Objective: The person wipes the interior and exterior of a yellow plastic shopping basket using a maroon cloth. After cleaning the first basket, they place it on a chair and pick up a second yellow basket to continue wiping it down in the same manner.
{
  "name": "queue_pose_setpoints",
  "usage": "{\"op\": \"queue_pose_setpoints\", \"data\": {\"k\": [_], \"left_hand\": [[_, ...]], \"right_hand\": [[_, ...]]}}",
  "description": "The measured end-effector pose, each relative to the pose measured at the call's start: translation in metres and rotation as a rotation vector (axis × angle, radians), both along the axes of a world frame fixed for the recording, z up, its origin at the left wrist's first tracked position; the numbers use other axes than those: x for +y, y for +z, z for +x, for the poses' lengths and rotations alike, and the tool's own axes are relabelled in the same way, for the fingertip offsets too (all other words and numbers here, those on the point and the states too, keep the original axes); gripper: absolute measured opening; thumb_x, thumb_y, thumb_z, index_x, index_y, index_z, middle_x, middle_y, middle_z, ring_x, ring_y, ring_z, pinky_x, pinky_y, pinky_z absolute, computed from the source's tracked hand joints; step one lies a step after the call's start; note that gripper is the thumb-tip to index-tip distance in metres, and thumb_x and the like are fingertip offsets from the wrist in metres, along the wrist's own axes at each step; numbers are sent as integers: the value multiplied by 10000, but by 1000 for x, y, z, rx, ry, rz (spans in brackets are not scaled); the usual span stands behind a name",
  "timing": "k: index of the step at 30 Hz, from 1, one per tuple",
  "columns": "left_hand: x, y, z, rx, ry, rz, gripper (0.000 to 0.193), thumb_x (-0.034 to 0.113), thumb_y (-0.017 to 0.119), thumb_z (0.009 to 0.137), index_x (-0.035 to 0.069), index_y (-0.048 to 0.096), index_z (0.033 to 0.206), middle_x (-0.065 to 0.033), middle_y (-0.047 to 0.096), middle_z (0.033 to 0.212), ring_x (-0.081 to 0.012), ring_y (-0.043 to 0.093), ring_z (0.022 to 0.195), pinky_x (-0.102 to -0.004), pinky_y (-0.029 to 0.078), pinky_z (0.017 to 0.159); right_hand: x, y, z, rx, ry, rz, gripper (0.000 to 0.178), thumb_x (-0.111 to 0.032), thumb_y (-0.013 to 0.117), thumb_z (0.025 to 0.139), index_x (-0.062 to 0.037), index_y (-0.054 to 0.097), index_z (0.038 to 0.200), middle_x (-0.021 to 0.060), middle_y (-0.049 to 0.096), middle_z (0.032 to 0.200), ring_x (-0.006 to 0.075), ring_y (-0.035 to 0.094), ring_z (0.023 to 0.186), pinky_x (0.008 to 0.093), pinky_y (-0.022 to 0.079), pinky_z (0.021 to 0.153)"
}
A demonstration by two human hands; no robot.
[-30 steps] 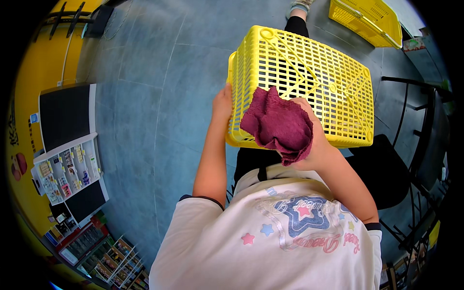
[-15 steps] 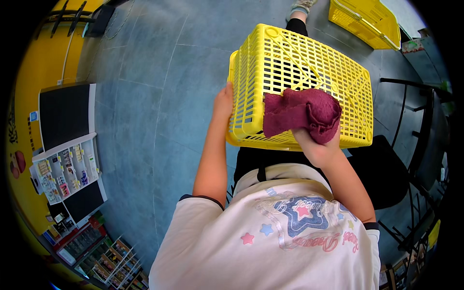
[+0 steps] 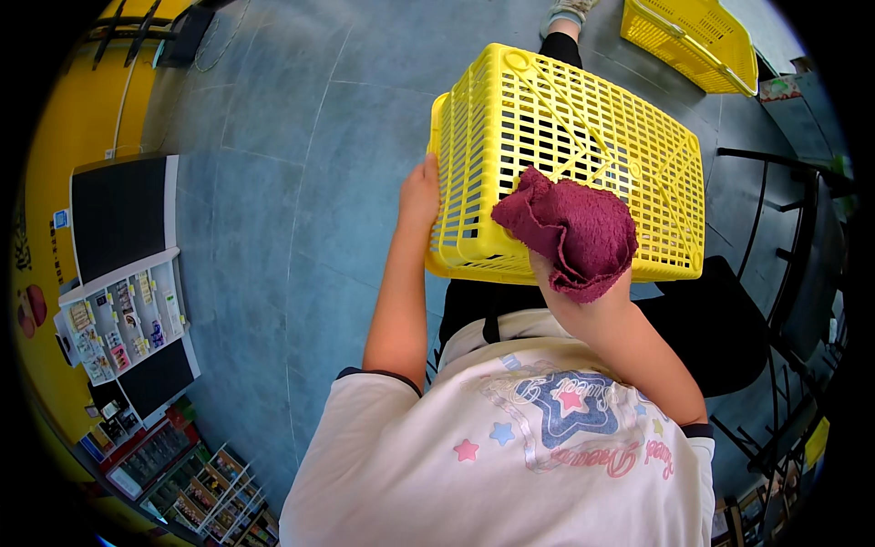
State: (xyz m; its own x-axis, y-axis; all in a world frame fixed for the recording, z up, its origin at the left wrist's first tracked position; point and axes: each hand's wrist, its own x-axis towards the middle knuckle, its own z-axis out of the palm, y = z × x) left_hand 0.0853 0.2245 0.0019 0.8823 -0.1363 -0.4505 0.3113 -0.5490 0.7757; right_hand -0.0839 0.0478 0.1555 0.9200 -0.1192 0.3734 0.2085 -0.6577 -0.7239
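Yellow basket [image 3: 592,150] gripped at left by left hand [image 3: 420,193], best braced firmly; maroon cloth [image 3: 583,232] is clasped over basket's base [image 3: 635,170] by right hand [image 3: 560,296], best pressed evenly.

Yellow wall [image 3: 56,146], left edge. Black panel [image 3: 123,214], left; adjoining it, we note one white display shelf [image 3: 118,273] of small packages [image 3: 119,356]. White-barred rack [image 3: 219,497], lower left. Blue-grey floor [image 3: 255,201], pale seams, centre left. We count one further yellow basket [image 3: 654,35], upper right; one black chair [image 3: 805,273], right.
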Motion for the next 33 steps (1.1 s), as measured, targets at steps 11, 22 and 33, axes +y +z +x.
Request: {"op": "queue_pose_setpoints", "data": {"k": [11,22,33], "left_hand": [[-6,8,2,41,-6,93,568,445,349,990,-49,618,1067,-185,672,964,-288,644,855,-381,480,764],[-6,11,-3,5,1,54,521,425,387,988,-33,623,1066,-141,679,896,-219,637,769,-350,490,713],[-10,17,-5,-88,-35,126,542,430,383,988,-50,623,1066,-181,677,938,-264,654,815,-367,496,729]], "right_hand": [[2,10,3,17,-86,90,283,8,653,780,-52,616,1053,129,617,1029,316,594,940,381,463,817],[-5,43,11,-3,111,-413,181,-139,631,606,-41,591,753,66,548,765,240,497,812,353,387,721],[-5,59,-13,128,66,-246,271,-47,630,660,-6,604,927,132,572,879,312,518,874,397,409,760]]}}
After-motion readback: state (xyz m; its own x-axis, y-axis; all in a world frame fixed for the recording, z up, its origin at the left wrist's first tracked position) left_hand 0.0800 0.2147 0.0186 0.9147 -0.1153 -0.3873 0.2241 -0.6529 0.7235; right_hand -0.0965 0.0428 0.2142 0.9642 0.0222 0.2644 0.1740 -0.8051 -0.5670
